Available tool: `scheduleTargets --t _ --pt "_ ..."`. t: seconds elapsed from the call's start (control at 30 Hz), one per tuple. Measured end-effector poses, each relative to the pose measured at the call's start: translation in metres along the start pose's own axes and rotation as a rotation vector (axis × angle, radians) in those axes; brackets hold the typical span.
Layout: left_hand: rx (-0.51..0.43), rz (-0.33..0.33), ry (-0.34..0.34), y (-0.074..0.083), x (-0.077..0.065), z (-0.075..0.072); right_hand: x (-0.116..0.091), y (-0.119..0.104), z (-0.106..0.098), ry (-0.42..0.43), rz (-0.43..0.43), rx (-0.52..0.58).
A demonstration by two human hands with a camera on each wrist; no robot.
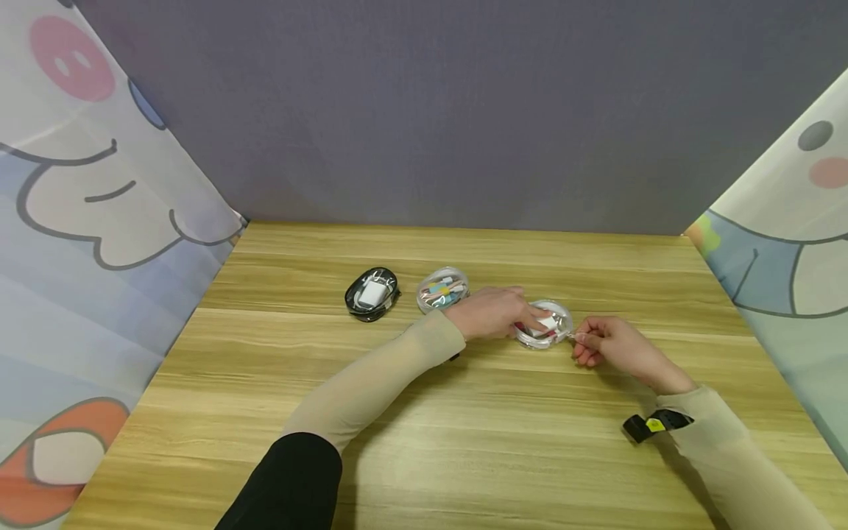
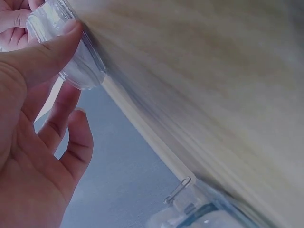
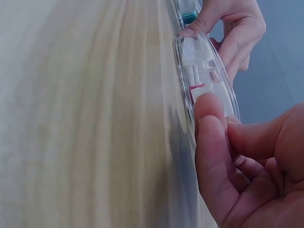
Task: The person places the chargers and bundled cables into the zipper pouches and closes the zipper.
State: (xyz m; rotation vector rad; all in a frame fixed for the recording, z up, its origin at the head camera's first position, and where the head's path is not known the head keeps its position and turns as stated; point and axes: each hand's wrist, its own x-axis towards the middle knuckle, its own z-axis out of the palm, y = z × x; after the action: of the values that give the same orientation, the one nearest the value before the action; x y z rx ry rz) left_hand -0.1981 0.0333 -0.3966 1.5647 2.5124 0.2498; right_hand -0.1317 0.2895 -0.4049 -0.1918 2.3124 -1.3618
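Observation:
A small round clear zip pouch (image 1: 562,322) lies on the table with a white plug-like piece and something red inside. My left hand (image 1: 493,313) holds its left side, the thumb (image 2: 57,50) on one face and other fingers behind it. At the pouch's right edge my right hand (image 1: 612,344) pinches a tiny zipper pull between thumb and forefinger; the fingertips mostly hide the pull. White connectors (image 3: 190,50) show through the clear plastic in the right wrist view.
Left of my left hand lies another clear pouch (image 1: 442,287) with pink, blue and yellow cables. Farther left is a black-rimmed pouch (image 1: 372,294) holding a white charger. A grey panel (image 1: 464,110) stands behind the wooden table (image 1: 477,442), with printed cartoon sheets at both sides.

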Motion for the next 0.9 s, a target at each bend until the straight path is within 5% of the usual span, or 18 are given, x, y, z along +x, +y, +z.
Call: scheduleTargets --t 0.53,0.9 --pt "0.079 0.065 0.006 0.000 -0.001 0.001 -0.002 0.005 -0.006 -0.036 -0.003 0.103" --pt "0.078 0.067 -0.010 0.004 -0.011 -0.007 -0.007 -0.001 -0.009 0.055 -0.115 0.096"
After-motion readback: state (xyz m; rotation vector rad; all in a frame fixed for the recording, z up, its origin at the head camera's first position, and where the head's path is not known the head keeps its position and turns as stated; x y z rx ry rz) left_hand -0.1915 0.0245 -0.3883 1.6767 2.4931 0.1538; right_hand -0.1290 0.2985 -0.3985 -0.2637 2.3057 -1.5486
